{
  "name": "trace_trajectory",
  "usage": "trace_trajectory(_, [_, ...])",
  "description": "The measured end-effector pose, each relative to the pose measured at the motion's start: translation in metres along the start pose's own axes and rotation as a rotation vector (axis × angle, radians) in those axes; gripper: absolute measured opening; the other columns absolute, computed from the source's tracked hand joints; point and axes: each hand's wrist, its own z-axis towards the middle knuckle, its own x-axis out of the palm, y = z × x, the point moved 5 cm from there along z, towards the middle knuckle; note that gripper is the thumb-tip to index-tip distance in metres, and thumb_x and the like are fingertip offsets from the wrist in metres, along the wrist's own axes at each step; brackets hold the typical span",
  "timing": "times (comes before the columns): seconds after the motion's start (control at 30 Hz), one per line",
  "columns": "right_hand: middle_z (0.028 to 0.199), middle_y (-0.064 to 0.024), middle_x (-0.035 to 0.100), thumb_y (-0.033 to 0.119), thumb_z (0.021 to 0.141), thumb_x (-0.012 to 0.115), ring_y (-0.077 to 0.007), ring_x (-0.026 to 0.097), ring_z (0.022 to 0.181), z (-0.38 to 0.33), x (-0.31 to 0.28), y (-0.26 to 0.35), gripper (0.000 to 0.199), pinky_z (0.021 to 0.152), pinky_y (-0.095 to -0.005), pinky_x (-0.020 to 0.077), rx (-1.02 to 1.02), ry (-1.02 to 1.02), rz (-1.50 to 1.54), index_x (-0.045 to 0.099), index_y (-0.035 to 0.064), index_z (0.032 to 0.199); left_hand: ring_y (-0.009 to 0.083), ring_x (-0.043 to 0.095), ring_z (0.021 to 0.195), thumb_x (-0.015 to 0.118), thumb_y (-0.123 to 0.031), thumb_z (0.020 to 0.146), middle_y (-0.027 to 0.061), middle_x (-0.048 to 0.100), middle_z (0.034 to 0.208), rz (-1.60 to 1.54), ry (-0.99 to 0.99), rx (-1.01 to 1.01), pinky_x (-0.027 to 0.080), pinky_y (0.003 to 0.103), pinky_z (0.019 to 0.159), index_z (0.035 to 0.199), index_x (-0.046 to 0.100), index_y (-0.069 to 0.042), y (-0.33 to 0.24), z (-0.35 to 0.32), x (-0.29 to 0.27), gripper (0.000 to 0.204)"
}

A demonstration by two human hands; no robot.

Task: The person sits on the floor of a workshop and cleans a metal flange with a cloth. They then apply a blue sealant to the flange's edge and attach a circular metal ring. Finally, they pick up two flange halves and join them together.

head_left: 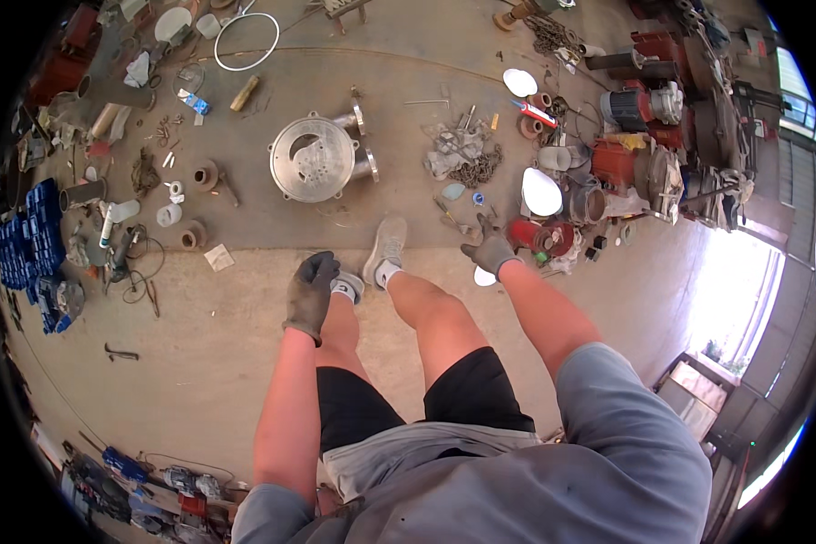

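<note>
My left hand [310, 295], in a grey work glove, hangs above my left shoe with its fingers curled in; whether anything is inside them is hidden. To the right, my right hand [491, 248], gloved too, has its fingers spread and nothing in them. It is nearest to a red cylindrical part [528, 234] on the floor. A small tool with a yellowish end [447, 216] lies just beyond that hand, by a small blue ring [478, 199]. Ahead of my feet rests a round metal housing [286, 170] with two flanged pipe stubs on its right side.
Crumpled plastic [453, 154] and a chain [482, 172] lie right of the housing. Beyond are a white oval piece [542, 192], a red-and-white cartridge [539, 114] and an electric motor [630, 107]. Leftward are a blue tool case [41, 227], a cabled power tool [121, 258] and flanged fittings [206, 175].
</note>
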Motion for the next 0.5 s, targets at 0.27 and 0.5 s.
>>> trace_trajectory(0.27, [0.157,-0.0231,0.052,0.043,0.097,0.074,-0.0361,0.058,0.136,0.203,0.074,0.044,0.098,0.109,-0.0422,0.0506,0.267,0.317,0.437,0.019,0.0109,0.172,0.0213,0.070,0.112,0.065,-0.017,0.109,0.0156,0.073,0.122,-0.008,0.013,0.043,0.056,0.033,0.101,0.141,0.061,0.006,0.038,0.157,0.026,0.040])
trace_trajectory(0.5, [0.151,-0.0124,0.056,0.044,0.100,0.073,-0.0247,0.062,0.123,0.372,0.140,0.001,0.077,0.091,-0.0374,0.0576,0.380,0.282,0.779,0.043,0.0094,0.162,0.0177,0.071,0.112,0.068,-0.021,0.107,0.0129,0.075,0.126,0.530,0.122,0.267,0.056,0.033,0.096,0.139,0.065,0.001,-0.041,0.228,0.052,0.039])
